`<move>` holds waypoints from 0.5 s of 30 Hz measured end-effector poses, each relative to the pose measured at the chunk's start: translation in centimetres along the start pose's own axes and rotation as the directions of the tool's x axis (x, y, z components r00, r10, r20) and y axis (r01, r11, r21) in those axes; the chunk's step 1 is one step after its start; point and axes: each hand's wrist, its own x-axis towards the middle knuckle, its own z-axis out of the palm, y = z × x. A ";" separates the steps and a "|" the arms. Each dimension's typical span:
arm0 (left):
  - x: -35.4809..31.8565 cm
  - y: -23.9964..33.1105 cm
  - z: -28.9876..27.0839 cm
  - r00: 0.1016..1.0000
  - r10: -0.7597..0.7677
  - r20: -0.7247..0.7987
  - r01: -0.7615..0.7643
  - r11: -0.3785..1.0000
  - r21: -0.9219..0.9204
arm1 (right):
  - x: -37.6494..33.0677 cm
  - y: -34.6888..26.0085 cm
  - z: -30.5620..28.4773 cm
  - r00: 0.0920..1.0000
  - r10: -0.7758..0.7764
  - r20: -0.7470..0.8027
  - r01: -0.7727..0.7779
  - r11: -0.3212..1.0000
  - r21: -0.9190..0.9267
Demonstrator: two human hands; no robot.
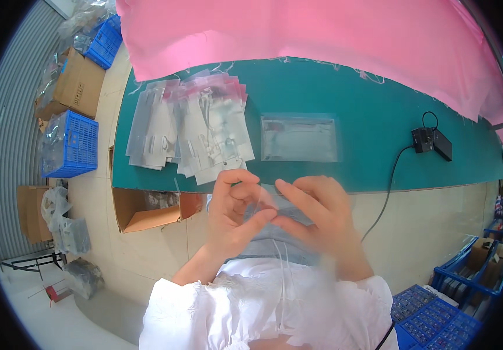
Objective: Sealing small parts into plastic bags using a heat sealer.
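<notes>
My left hand point(235, 211) and my right hand point(320, 211) meet in front of the table's near edge, above my lap. Both have their fingers bent and pinched on a thin, see-through plastic bag point(267, 201), its outline faint against my clothes. Beyond my left hand lies a fanned pile of clear bags with white cards point(213, 131), some holding small thin items. A flat stack of clear plastic bags point(300, 140) rests past my right hand on the green tabletop point(374, 140).
Pink cloth point(298, 32) with frayed threads covers the table's far side. A black device point(432, 142) with a cable sits at the right. An open cardboard box point(152, 210) stands below the left edge. Blue crates point(72, 144) line the left; blue trays point(435, 318) are lower right.
</notes>
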 end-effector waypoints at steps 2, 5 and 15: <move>-0.1 -0.2 0.0 0.998 0.051 0.022 -0.051 0.998 0.035 | -0.1 0.1 -0.1 0.999 0.024 0.023 -0.025 1.000 0.018; -0.4 -0.5 0.3 0.990 0.122 0.069 -0.129 0.986 0.103 | 0.1 -0.1 -0.8 0.993 0.070 0.090 -0.076 0.995 0.067; -0.3 -0.5 1.1 0.986 0.151 0.072 -0.165 0.938 0.305 | -0.1 0.2 -1.5 0.988 0.110 0.107 -0.125 0.982 0.140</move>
